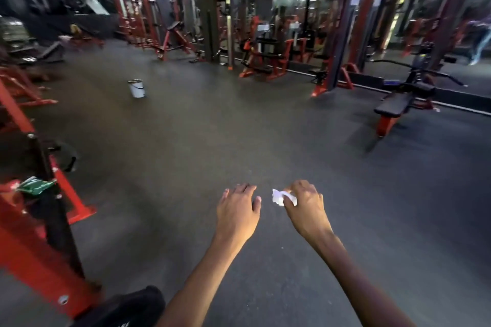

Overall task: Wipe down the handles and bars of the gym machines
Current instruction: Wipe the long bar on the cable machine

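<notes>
My right hand (305, 206) is shut on a small crumpled white cloth (279, 197), which sticks out to the left of the fingers. My left hand (237, 207) is held out beside it, palm down, fingers apart, holding nothing. Both hands hover over the dark rubber floor (212, 141), touching no machine. A red and black machine frame (39, 207) stands close at my left. A black bench with a long dark bar (414, 71) above it stands at the right. Several red machines (263, 58) line the mirrored far wall.
A white bucket (136, 88) stands on the floor ahead and to the left. A green packet (36, 184) lies on the left frame. A black weight plate (65, 156) leans behind that frame. Open floor stretches between me and the far machines.
</notes>
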Action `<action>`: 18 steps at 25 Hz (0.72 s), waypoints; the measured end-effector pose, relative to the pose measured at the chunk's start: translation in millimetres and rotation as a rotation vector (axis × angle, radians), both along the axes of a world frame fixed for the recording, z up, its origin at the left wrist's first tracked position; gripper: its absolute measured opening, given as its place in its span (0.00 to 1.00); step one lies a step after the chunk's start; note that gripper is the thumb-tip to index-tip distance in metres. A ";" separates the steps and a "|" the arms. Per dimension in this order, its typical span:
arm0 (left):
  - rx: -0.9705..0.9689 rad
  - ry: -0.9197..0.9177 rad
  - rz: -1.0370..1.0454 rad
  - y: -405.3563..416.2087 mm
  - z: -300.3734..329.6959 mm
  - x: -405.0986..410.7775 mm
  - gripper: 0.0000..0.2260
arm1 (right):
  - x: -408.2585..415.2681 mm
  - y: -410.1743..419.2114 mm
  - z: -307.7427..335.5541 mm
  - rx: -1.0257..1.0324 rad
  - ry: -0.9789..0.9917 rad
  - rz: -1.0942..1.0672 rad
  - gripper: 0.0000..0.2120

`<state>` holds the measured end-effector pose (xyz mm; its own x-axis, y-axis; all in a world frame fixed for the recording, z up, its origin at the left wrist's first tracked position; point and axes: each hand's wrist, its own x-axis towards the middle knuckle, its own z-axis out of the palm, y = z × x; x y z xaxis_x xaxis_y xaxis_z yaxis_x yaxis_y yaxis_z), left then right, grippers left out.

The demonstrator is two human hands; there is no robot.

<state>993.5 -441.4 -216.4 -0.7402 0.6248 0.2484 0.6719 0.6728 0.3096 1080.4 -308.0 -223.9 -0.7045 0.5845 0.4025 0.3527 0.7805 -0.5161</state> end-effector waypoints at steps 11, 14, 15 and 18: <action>-0.027 0.044 0.475 93.9 12.5 -286.8 0.18 | -362.1 112.8 9.8 0.103 -0.012 0.521 0.07; -0.010 0.084 0.588 100.6 23.0 -361.0 0.17 | -458.4 122.3 19.5 0.093 0.006 0.640 0.06; -0.010 0.098 0.631 102.7 22.4 -385.9 0.17 | -489.5 124.3 19.0 0.082 0.005 0.690 0.06; -0.012 0.091 0.723 104.2 11.2 -460.1 0.16 | -574.6 126.5 14.0 0.045 0.023 0.797 0.03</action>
